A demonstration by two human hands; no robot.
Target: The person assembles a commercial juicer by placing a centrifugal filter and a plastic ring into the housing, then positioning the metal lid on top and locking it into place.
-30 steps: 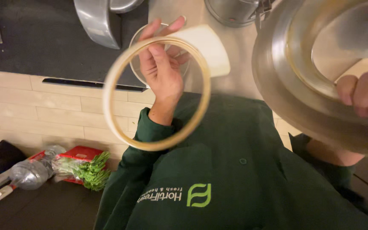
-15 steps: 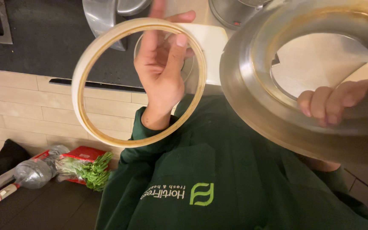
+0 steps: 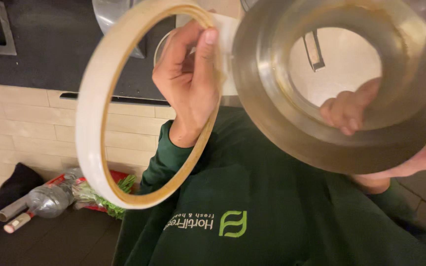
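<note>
Two hands hold a pale rubbery ring (image 3: 92, 123) and a metal ring (image 3: 272, 123).

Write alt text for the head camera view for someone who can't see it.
Two bare hands hold rings up close to the camera: the left hand grips a cream rubber ring, the right hand a wide metal ring. Behind are a green sweatshirt, pale tiles, and a plastic bottle on the dark floor.
</note>
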